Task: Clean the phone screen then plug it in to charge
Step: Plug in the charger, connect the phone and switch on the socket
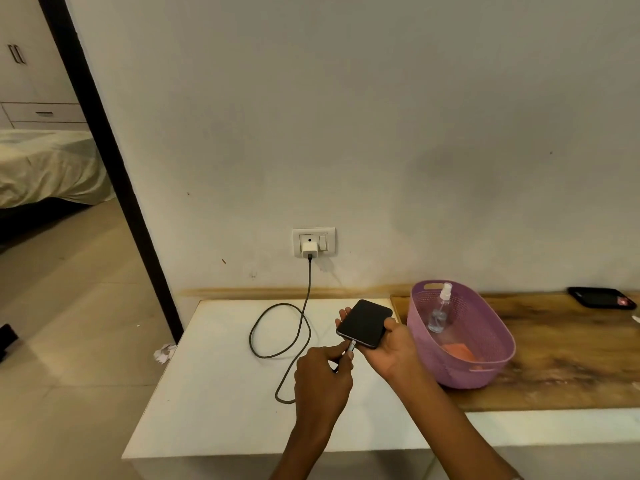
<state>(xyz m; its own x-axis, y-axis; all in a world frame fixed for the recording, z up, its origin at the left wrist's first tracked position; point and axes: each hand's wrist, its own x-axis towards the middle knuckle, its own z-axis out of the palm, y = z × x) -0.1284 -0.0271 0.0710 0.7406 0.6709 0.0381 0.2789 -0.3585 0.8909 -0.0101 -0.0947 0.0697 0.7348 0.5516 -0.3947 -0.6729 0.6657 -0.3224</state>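
The person's right hand (389,348) cradles the phone (364,323) from below, palm up, thumb hooked over its right edge and fingertips showing past its far left corner; the dark screen faces up and the phone is held above the white table (221,403), not resting on it. The left hand (322,374) pinches the cable's plug (351,348) between thumb and forefinger, with the plug tip right at the phone's near short edge. Whether it is already seated in the port cannot be told from here.

The cable (277,332) runs back from the left hand, loops on the table beyond it, and climbs to the charger (309,250) in the wall socket (313,242), well beyond both hands. To the right of the right hand sits a purple basket (498,362) holding a spray bottle (439,311) and an orange cloth (457,351), which suggests the cleaning is done and the plugging-in is the step in hand.

To do it well, the left hand should keep the plug in line with the phone's long axis and push it straight in, gripping the rigid plug body rather than the cord. The right hand should brace the phone against that push so it does not slide away across the palm. A tilted entry risks scraping or jamming the port. The slack in the loop looks ample, so the cable should not pull on the charger. Afterwards the phone can be laid flat on the table near the left hand.
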